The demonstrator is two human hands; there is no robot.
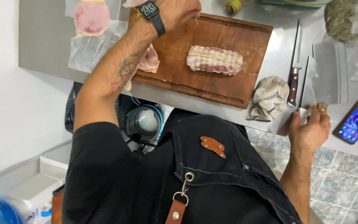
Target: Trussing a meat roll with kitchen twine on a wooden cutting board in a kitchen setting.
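The right hand reaches to the bench edge, right of the wooden cutting board, its grip closed round a knife handle. The left hand rests at the board's far edge, whether spread or closed I cannot tell. The bacon-wrapped tied roll lies mid-board.

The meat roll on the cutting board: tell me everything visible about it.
The meat roll is a short log wrapped in pink-and-white bacon strips, bound with pale twine along its length and around it. It looks raw. It lies on its side near the middle of the brown wooden cutting board, apart from both hands.
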